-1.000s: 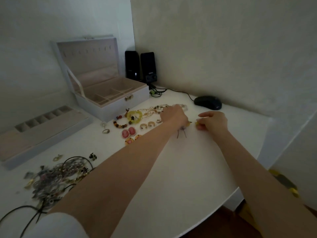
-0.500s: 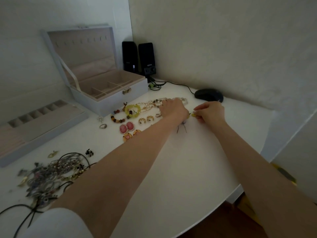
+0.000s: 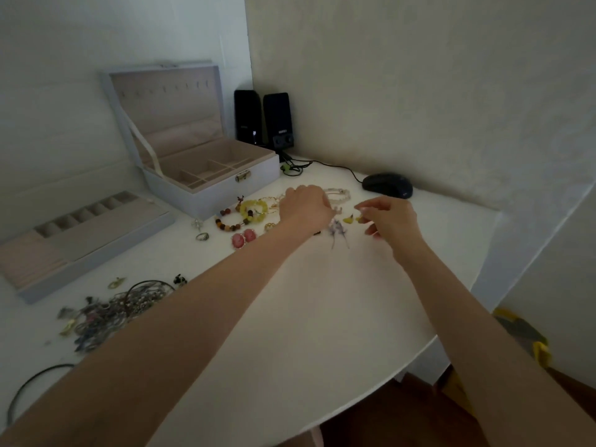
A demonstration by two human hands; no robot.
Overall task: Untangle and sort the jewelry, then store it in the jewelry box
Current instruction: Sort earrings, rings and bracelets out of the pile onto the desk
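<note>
Right hand (image 3: 392, 221) has drawn off from left hand (image 3: 306, 208); it pinches a yellow piece (image 3: 348, 219) in the gap between them. Left hand is curled over the sorted row, grasp cannot tell.

Risk: the piece snags the purple earrings (image 3: 337, 230) just beside and drags them.

Jewelry box (image 3: 209, 196) is open, its compartments look bare; tray (image 3: 96, 256) likewise. Tangled pile (image 3: 109, 311) lies on the counter (image 3: 290, 317), front left.

Smooth matt table (image 3: 306, 317), jewelry box (image 3: 206, 195) w/ cloth-like lining, glossy speakers (image 3: 277, 114), prob. metal ring (image 3: 202, 236)
</note>
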